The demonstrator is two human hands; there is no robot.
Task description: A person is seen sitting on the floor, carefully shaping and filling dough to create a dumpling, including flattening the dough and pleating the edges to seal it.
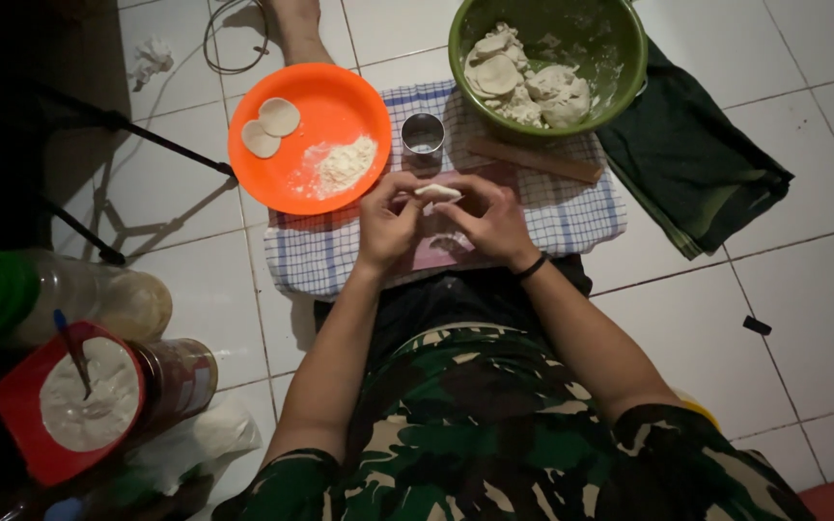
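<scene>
My left hand [388, 220] and my right hand [490, 220] meet over a checked cloth [581, 207] and pinch a small folded piece of white dough [437, 191] between their fingertips. A black band circles my right wrist. Just beyond the hands stands a small round metal cutter [423, 133]. An orange plate [325, 96] to the left carries two flat dough rounds [270, 127] and a heap of flour [345, 164]. A green bowl [620, 53] at the upper right holds dough lumps [528, 82].
A wooden rolling pin [535, 159] lies on the cloth below the bowl. A dark green cloth [692, 164] is on the white tiled floor at right. At lower left stand a red-lidded tub of white powder with a spoon [84, 396] and plastic jars [60, 294].
</scene>
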